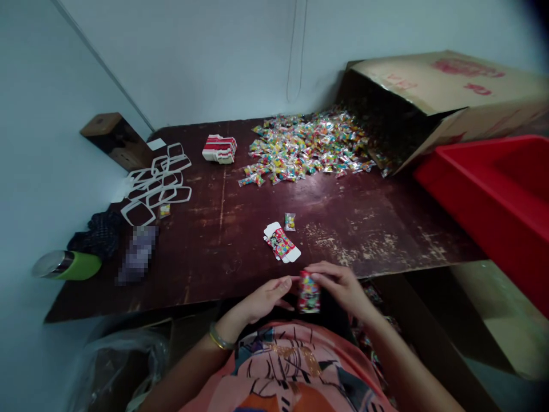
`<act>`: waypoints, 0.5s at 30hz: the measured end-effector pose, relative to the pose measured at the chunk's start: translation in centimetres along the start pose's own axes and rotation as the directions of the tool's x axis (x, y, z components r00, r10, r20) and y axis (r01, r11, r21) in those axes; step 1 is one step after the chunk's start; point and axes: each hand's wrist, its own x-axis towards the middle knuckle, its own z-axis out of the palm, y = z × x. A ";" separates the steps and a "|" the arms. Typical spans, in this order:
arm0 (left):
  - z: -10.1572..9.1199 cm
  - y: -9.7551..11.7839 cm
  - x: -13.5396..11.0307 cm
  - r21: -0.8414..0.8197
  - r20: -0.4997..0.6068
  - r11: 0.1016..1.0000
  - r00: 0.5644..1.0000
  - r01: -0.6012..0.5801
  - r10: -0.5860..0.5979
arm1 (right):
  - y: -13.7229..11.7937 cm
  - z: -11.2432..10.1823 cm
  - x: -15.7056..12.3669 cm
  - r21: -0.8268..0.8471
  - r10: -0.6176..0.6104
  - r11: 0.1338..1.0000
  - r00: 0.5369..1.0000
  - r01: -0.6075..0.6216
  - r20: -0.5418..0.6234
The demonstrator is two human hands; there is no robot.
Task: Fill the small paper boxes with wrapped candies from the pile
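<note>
My right hand [337, 286] grips a small printed candy box [309, 294] near its top, just off the table's front edge; the box is slightly blurred. Beside it on the left is my left hand [268, 300], its fingers stretched toward the box and apart; whether a fingertip touches the box I cannot tell. On the table ahead lies a flattened candy box [283, 243] with white flaps. Right behind that one is a single clear candy packet [290, 221].
Many candy packets [309, 146] are heaped at the back, by an open carton [429, 86]. A red bin [493, 189] stands at right. A stack of flat boxes [219, 149], white frames [160, 183], a green-and-silver cup [77, 266] and a wooden block [115, 137] are leftward.
</note>
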 end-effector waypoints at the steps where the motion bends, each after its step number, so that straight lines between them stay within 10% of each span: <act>1: -0.3 0.1 0.0 0.050 -0.023 0.998 0.999 -0.026 0.027 | -0.1 -2.4 -0.8 -0.065 0.058 0.996 0.997 -0.056 0.040; 4: -2.0 0.4 -0.2 0.057 -0.147 0.997 0.987 -0.059 0.067 | -0.1 -7.7 -2.7 -0.297 0.248 0.935 0.956 -0.194 0.155; 6: -3.0 0.3 -0.3 -0.015 -0.211 0.998 0.976 -0.057 0.052 | 0.2 -7.6 -2.1 -0.395 0.223 0.905 0.967 -0.158 0.124; 11: -3.3 0.5 -0.4 -0.061 -0.225 0.996 0.974 -0.058 0.043 | 1.7 2.6 5.2 -0.563 -0.131 0.823 0.989 0.072 -0.066; 15: -3.2 0.7 -1.3 -0.016 -0.265 0.997 0.962 -0.070 0.064 | 3.0 7.4 8.5 -0.713 -0.173 0.700 0.979 0.043 -0.110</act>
